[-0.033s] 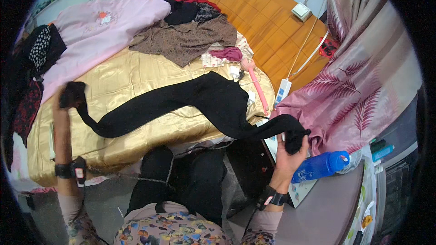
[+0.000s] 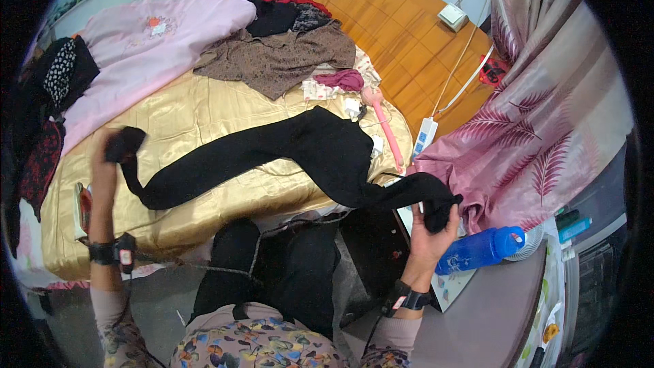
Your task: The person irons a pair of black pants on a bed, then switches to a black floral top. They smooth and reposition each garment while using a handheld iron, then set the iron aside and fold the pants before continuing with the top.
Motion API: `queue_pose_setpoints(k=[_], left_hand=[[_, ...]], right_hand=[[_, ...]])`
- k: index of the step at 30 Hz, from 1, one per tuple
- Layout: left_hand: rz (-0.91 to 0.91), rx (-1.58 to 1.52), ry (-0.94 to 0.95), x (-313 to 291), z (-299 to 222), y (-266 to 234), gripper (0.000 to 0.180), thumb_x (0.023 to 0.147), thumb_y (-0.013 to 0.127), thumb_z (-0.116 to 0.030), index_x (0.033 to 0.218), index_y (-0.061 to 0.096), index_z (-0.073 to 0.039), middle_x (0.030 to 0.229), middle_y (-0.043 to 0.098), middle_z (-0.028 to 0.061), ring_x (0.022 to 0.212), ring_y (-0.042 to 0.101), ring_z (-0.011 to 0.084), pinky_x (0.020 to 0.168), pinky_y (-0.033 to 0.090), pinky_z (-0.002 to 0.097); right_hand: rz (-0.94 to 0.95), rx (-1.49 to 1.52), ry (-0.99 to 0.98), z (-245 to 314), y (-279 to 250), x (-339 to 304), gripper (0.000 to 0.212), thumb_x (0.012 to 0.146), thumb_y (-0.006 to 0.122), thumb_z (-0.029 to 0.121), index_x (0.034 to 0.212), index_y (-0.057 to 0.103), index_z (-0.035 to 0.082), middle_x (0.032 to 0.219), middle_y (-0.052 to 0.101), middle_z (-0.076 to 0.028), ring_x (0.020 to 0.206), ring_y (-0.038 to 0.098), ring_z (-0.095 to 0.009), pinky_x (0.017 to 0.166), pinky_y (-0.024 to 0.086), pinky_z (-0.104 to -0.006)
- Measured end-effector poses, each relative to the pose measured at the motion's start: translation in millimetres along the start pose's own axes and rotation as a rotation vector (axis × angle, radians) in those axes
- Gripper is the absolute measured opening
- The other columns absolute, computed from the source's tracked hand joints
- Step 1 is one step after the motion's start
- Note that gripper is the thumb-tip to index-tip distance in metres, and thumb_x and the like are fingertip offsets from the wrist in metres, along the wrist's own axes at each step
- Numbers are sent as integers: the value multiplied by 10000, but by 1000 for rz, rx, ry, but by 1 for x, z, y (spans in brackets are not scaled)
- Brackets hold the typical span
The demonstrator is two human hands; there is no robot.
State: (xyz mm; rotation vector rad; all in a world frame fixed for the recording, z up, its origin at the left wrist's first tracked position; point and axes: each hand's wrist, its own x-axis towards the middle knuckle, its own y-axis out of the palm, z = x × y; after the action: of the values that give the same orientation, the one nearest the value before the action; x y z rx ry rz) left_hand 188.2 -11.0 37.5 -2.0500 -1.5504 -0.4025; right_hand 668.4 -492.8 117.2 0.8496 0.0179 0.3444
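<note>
The black garment (image 2: 327,150) runs between the two grips, its broad middle lying on the gold bed cover (image 2: 218,105) and a narrow length reaching out to each side. The left grip (image 2: 103,155) appears closed on one bunched end, lifted above the bed's near edge; blur there hides how the fingers sit. The right grip (image 2: 432,240) is cupped around the other bunched end, thumb and fingers on either side of the cloth. Just right of it lies a blue bottle (image 2: 477,251); below and to the right is the grey desk (image 2: 487,310). Beyond the right grip, toward the headboard, rests a pink rod-like thing (image 2: 388,129).

The fabric looks soft, limp and light, likely stretchy, with nothing fragile about it. It should sag between holds, and might slide on the glossy cover. The two ends seem sound places to pinch; the wide middle would need gathering first.
</note>
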Motion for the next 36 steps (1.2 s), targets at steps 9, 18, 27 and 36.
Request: queue_pose_setpoints(k=[9,18,27,36], left_hand=[[509,853,-194,-43,-44,167,972,731,917,-209,1570,434,-299,1594,441,151,1420,461,388,1110,424,597],[389,920,-185,-26,-11,164,776,781,881,-236,1474,535,-192,1261,657,155,1143,648,372,938,551,466],[404,931,-101,-31,6,164,431,811,774,-72,1210,623,-131,1079,666,155,1032,678,384,864,547,485],[372,922,-73,-34,13,163,370,826,681,-33,1178,621,-131,1063,662,157,1042,668,388,868,533,491]], right_hand=[[50,-561,400,-57,-46,-22,468,928,710,234,1381,633,146,1181,683,-37,950,653,-157,656,518,-325],[-4,-1120,782,-157,-108,-22,943,828,831,450,1596,409,101,1411,600,-94,1101,589,-222,757,472,-376],[87,-1111,669,-203,-142,0,316,877,771,260,1114,706,63,945,700,-36,806,654,-177,675,497,-335],[-17,-1153,494,-230,-181,5,426,833,780,165,1233,689,52,1040,715,-105,919,679,-237,769,537,-398]])
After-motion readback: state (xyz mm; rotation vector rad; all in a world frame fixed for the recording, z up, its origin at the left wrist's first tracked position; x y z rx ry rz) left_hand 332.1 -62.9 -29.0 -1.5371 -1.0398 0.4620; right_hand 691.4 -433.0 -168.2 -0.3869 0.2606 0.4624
